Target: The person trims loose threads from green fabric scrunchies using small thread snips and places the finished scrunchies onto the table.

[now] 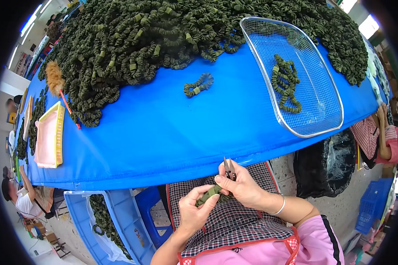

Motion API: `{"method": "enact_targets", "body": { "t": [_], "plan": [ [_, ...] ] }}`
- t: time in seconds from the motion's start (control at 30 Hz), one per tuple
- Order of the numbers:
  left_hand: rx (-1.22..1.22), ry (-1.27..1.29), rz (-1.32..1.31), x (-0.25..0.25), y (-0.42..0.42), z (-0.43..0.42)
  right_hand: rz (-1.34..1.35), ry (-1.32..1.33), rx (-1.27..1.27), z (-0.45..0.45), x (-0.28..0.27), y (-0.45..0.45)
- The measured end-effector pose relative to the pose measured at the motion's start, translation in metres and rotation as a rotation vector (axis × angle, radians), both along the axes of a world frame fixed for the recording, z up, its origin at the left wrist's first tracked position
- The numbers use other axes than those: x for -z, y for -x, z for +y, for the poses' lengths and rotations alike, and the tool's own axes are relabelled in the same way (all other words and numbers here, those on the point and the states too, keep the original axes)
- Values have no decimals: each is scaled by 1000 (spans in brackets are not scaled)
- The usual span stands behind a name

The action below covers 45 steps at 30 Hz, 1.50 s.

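Over my lap, my left hand (pixel 197 207) pinches a dark green scrunchie (pixel 214 191) between thumb and fingers. My right hand (pixel 244 187) is closed around small dark thread snips (pixel 229 168), their pointed blades directed away from me. The fingers of that hand also meet the scrunchie's far side. Part of the scrunchie is hidden by both hands. Ahead, a single scrunchie (pixel 199 85) lies on the blue table cover (pixel 177 128). Several more scrunchies (pixel 285 84) rest inside a wire mesh basket (pixel 320 104).
A large heap of green scrunchies (pixel 132 44) spans the table's back. At left are a feather duster (pixel 55 78) and a yellow-and-pink tray (pixel 48 137). A blue crate (pixel 119 216) holding scrunchies stands below the table edge. A black bag (pixel 323 168) and co-workers flank the table.
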State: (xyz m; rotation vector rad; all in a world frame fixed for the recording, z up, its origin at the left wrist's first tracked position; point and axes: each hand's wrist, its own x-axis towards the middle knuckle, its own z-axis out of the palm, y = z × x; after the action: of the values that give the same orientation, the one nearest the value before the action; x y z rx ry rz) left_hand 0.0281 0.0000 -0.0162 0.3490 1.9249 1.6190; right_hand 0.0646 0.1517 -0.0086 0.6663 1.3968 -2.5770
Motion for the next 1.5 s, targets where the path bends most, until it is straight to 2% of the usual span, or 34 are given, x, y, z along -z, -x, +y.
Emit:
{"method": "enact_targets", "body": {
  "t": [0.23,0.43,0.47,0.57,0.6,0.7,0.87,1.07,1.17,1.3,1.43,1.5],
  "plan": [
    [-108,-105,-57,-1,-1,9,118,-267,-72,-5,6,-2],
    [-126,-152,-171,8,2,-3,204,-159,-96,-7,2,-7],
    [-80,-93,-140,7,4,-4,231,-166,-92,-8,0,-7],
    [-130,-296,-495,3,12,-6,275,-455,-385,5,-6,-4],
    [-66,-428,-634,-7,19,-6,308,-534,-386,5,-4,-2],
    [-60,-377,-680,-10,19,-3,358,-455,-257,-2,5,-5],
    [-190,-564,-766,-10,25,-10,325,-548,-181,-7,4,-15],
    [-22,-482,-637,-19,27,-8,219,-318,-189,-1,-3,-15],
    [12,-484,-373,-12,25,-13,392,-449,-166,3,-6,-14],
    [15,-458,-49,-10,22,-14,471,-480,-173,6,-4,-11],
    [41,-446,6,-5,23,-16,476,-516,-180,7,-5,-9],
    [50,-424,-67,-2,22,-19,464,-495,-161,5,-2,-9]
  ]
}}
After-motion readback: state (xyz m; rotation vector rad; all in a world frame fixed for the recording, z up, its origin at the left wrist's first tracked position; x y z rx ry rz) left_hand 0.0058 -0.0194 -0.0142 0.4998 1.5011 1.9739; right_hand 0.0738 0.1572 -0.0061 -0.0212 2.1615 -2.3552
